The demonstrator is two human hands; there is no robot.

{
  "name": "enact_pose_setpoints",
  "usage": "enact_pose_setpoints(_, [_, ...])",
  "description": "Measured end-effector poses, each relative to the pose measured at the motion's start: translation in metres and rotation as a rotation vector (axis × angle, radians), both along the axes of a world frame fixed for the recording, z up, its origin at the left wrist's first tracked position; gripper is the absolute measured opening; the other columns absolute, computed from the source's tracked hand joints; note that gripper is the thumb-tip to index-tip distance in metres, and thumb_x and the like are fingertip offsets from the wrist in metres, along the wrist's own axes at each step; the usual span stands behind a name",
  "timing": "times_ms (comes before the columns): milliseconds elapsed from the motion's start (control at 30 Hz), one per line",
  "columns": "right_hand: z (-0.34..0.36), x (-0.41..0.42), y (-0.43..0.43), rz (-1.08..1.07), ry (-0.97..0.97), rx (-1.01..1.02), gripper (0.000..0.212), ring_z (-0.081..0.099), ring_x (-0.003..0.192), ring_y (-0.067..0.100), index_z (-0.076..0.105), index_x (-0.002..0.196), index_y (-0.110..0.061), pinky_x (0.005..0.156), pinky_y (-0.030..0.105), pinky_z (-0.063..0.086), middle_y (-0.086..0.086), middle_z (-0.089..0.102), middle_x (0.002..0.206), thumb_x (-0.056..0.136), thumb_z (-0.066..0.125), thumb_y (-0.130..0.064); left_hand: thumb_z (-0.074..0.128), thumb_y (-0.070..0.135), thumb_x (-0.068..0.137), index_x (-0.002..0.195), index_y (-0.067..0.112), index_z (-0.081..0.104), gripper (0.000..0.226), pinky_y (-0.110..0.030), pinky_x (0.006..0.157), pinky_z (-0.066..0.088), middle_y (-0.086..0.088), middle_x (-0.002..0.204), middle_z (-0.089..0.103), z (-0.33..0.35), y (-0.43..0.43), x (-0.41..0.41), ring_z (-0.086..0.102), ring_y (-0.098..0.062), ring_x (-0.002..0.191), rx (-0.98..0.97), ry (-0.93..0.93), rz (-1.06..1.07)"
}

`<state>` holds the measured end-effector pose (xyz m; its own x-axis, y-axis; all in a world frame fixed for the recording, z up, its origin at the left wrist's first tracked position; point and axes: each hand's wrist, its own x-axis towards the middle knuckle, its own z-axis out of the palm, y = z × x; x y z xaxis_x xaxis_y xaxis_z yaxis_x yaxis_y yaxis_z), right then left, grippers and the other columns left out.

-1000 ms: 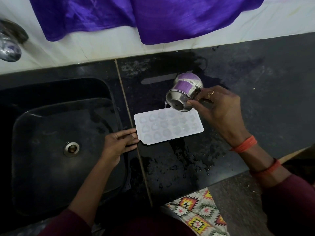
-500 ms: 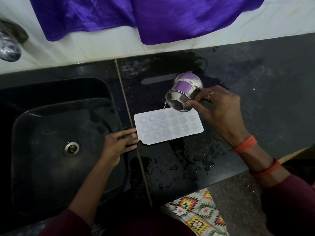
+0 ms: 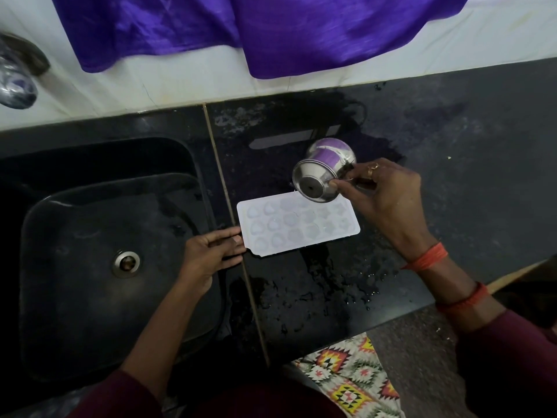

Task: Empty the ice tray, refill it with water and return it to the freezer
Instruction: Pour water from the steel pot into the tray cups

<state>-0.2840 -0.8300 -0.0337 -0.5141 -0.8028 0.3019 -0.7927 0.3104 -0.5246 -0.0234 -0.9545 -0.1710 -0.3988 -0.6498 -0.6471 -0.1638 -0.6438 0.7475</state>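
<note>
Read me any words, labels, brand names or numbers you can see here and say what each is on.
None: no text can be read in this view.
The white ice tray, the steel cup, the purple cloth and the patterned fabric carry no visible lettering.

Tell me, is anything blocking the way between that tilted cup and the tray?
Nothing visible. The cup in the right hand hangs just above the tray; the left hand only touches its left end.

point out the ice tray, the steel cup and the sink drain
ice tray [image 3: 298, 227], head view, middle of its top face
steel cup [image 3: 328, 159], head view, its side wall
sink drain [image 3: 126, 264], head view, its centre
</note>
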Motion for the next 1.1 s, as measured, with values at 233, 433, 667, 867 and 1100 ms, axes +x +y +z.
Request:
enact_pose_setpoints(233, [0.003,0.009,-0.002,0.041,0.006,-0.007,0.025,0.067,0.073,0.015,0.078,0.088,-0.012,0.072,0.024,0.055,0.003,0.072,0.088,0.081,0.082,-0.036,0.073,0.004,0.089,0.101,0.015,0.077,0.016,-0.023,0.062,0.060,-0.009,0.091,0.080,0.001,0.001,0.000,0.078,-0.019,0.085,0.003,0.000,0.003])
enact_pose_setpoints(433, [-0.004,0.013,-0.007,0.097,0.007,0.017,0.026,0.067,0.075,0.013,0.078,0.085,-0.013,0.071,0.029,0.057,0.003,0.072,0.091,0.081,0.083,-0.038,0.073,0.004,0.089,0.102,0.013,0.076,0.016,-0.023,0.061,0.060,-0.010,0.090,0.079,0.003,0.001,0.000,0.078,-0.018,0.083,0.001,-0.002,0.008])
enact_pose_setpoints(667, [-0.007,0.015,-0.016,0.140,0.016,0.106,0.028,0.066,0.078,0.015,0.078,0.085,-0.014,0.071,0.038,0.057,0.002,0.071,0.094,0.081,0.081,-0.041,0.073,0.005,0.090,0.105,0.013,0.076,0.017,-0.024,0.063,0.061,-0.009,0.091,0.080,0.004,0.002,0.000,0.078,-0.018,0.084,0.000,0.002,0.010])
enact_pose_setpoints(867, [-0.004,0.017,-0.023,0.166,0.041,0.169,0.030,0.068,0.084,0.018,0.079,0.090,-0.012,0.077,0.041,0.057,0.005,0.070,0.097,0.082,0.080,-0.041,0.071,0.004,0.091,0.106,0.012,0.075,0.017,-0.024,0.064,0.061,-0.009,0.092,0.080,0.005,0.002,0.001,0.077,-0.017,0.083,-0.004,0.010,0.009])
enact_pose_setpoints(1100, [-0.002,0.015,-0.030,0.169,0.084,0.260,0.036,0.067,0.086,0.021,0.078,0.097,-0.012,0.079,0.042,0.056,0.005,0.069,0.103,0.085,0.075,-0.045,0.070,0.005,0.092,0.106,0.014,0.076,0.017,-0.025,0.064,0.061,-0.009,0.093,0.080,0.002,0.001,0.001,0.077,-0.019,0.086,-0.012,0.002,0.000])
